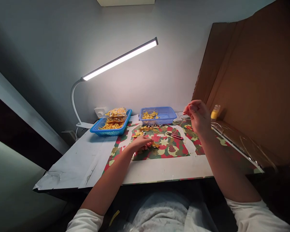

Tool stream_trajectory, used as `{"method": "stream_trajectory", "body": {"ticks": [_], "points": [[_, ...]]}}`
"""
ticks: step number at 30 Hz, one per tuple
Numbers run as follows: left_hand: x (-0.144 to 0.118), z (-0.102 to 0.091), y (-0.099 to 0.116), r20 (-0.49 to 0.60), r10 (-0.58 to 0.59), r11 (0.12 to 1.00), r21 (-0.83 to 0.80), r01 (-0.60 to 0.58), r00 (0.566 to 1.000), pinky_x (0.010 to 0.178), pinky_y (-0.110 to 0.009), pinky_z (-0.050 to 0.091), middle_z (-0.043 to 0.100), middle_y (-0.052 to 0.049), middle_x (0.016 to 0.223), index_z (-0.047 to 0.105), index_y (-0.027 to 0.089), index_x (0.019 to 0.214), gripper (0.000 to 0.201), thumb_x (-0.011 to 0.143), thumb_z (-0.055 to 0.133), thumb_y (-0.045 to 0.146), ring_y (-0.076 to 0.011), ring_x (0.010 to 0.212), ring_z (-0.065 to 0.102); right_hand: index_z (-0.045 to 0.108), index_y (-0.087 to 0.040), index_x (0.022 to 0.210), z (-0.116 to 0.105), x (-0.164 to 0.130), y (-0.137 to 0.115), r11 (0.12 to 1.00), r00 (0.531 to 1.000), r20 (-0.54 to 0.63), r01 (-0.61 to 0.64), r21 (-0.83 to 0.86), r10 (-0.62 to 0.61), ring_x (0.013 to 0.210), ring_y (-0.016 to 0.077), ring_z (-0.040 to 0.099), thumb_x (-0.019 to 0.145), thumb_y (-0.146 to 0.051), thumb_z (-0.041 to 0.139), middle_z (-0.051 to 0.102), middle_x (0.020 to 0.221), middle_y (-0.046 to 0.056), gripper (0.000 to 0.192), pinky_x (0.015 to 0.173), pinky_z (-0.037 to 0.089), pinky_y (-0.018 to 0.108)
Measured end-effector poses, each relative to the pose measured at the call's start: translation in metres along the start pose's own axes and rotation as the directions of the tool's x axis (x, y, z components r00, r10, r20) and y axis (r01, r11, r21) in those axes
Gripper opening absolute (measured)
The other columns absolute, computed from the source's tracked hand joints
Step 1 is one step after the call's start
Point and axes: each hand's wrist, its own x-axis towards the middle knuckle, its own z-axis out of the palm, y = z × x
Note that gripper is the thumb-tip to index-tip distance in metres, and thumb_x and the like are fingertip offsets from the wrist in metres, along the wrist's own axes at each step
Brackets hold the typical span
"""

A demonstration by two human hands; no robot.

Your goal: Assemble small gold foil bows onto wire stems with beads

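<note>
Over the table (pixel 164 169), left hand (pixel 141 143) pinching ribbon (pixel 156 145)

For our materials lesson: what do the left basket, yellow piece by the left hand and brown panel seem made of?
Left basket: probably plastic, glossy, with perforated walls. Yellow piece: perhaps satiny ribbon; bright, thin, but too small to confirm. Brown panel: likely matt cardboard, visibly creased.

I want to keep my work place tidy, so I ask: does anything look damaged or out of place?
Two things. The white covering looks wrinkled and scuffed toward its left front corner, not smooth. Below the table, a yellow strip seems stray, away from the yellow pieces in the left basket; its support is unclear.
</note>
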Motion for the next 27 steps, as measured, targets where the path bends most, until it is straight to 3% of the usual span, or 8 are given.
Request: {"method": "stream_trajectory", "body": {"ticks": [3, 6, 8, 10, 13, 17, 22, 27], "points": [[-0.007, 0.002, 0.006, -0.175, 0.115, 0.992, 0.064, -0.106, 0.978, 0.041, -0.022, 0.031, 0.057, -0.001, 0.053, 0.060, 0.015, 0.059, 0.036, 0.063, 0.073, 0.048, -0.0097, 0.043, 0.045, 0.055, -0.024, 0.082, 0.009, 0.006, 0.002, 0.996, 0.997, 0.025, -0.078, 0.041, 0.077, 0.068, 0.0102, 0.061, 0.074, -0.050, 0.070, 0.060, 0.068, -0.005, 0.031, 0.067, 0.052, 0.026], [-0.010, 0.005, 0.015, -0.251, 0.462, 0.886, 0.092, -0.454, 0.851, 0.063, -0.026, 0.046, 0.068, -0.005, 0.080, 0.066, 0.016, 0.077, 0.032, 0.066, 0.073, 0.045, -0.0171, 0.073, 0.061, 0.054, -0.025, 0.082, 0.024, 0.016, 0.004, 0.982, 0.986, 0.055, -0.160, 0.105, 0.155, 0.073, 0.0106, 0.063, 0.073, -0.049, 0.072, 0.063, 0.072, -0.005, 0.031, 0.071, 0.052, 0.026], [-0.011, 0.012, 0.025, -0.077, 0.597, 0.799, -0.031, -0.601, 0.798, 0.081, -0.030, 0.047, 0.067, -0.008, 0.106, 0.067, 0.019, 0.099, 0.039, 0.069, 0.072, 0.044, -0.0215, 0.098, 0.061, 0.053, -0.025, 0.082, 0.035, 0.024, 0.007, 0.966, 0.974, 0.090, -0.219, 0.135, 0.208, 0.076, 0.0116, 0.064, 0.072, -0.050, 0.072, 0.064, 0.075, -0.004, 0.032, 0.072, 0.052, 0.026], [-0.009, 0.020, 0.035, 0.155, 0.603, 0.796, -0.191, -0.575, 0.783, 0.087, -0.032, 0.045, 0.067, -0.009, 0.111, 0.065, 0.020, 0.108, 0.042, 0.074, 0.069, 0.045, -0.0225, 0.103, 0.060, 0.052, -0.025, 0.082, 0.046, 0.031, 0.012, 0.944, 0.961, 0.113, -0.269, 0.192, 0.251, 0.077, 0.0116, 0.064, 0.073, -0.049, 0.071, 0.063, 0.076, -0.004, 0.031, 0.071, 0.052, 0.026], [-0.003, 0.030, 0.049, 0.274, 0.619, 0.761, -0.443, -0.474, 0.736, 0.074, -0.030, 0.047, 0.064, -0.005, 0.072, 0.066, 0.015, 0.089, 0.037, 0.081, 0.061, 0.051, -0.0158, 0.072, 0.061, 0.051, -0.025, 0.083, 0.055, 0.039, 0.022, 0.885, 0.940, 0.112, -0.341, 0.316, 0.322, 0.061, 0.0074, 0.057, 0.072, -0.043, 0.073, 0.058, 0.069, -0.006, 0.030, 0.061, 0.049, 0.023], [0.002, 0.025, 0.058, 0.190, 0.633, 0.603, -0.729, -0.324, 0.750, 0.047, -0.020, 0.035, 0.036, 0.006, 0.048, 0.051, 0.015, 0.062, 0.035, 0.086, 0.059, 0.040, -0.0060, 0.042, 0.038, 0.050, -0.024, 0.081, 0.048, 0.038, 0.039, 0.837, 0.914, 0.079, -0.398, 0.377, 0.399, 0.042, 0.0030, 0.034, 0.070, -0.038, 0.074, 0.045, 0.056, -0.010, 0.029, 0.043, 0.035, 0.018], [0.015, 0.007, 0.050, -0.157, 0.487, 0.258, -0.914, -0.313, 0.859, 0.053, -0.017, 0.041, 0.049, 0.004, 0.055, 0.051, 0.017, 0.068, 0.026, 0.093, 0.047, 0.021, -0.0058, 0.049, 0.049, 0.050, -0.021, 0.075, 0.036, 0.009, 0.062, 0.783, 0.823, 0.069, -0.559, 0.274, 0.564, 0.039, 0.0027, 0.030, 0.067, -0.036, 0.073, 0.045, 0.052, -0.010, 0.029, 0.040, 0.033, 0.018], [0.039, 0.005, 0.029, -0.326, 0.334, 0.379, -0.813, -0.443, 0.884, 0.088, -0.029, 0.047, 0.069, -0.008, 0.102, 0.061, 0.016, 0.087, 0.010, 0.090, 0.052, 0.019, -0.0153, 0.097, 0.065, 0.052, -0.019, 0.072, 0.036, -0.020, 0.070, 0.652, 0.645, 0.283, -0.754, 0.084, 0.710, 0.043, 0.0056, 0.043, 0.062, -0.036, 0.076, 0.051, 0.053, -0.007, 0.031, 0.048, 0.047, 0.023]]}}
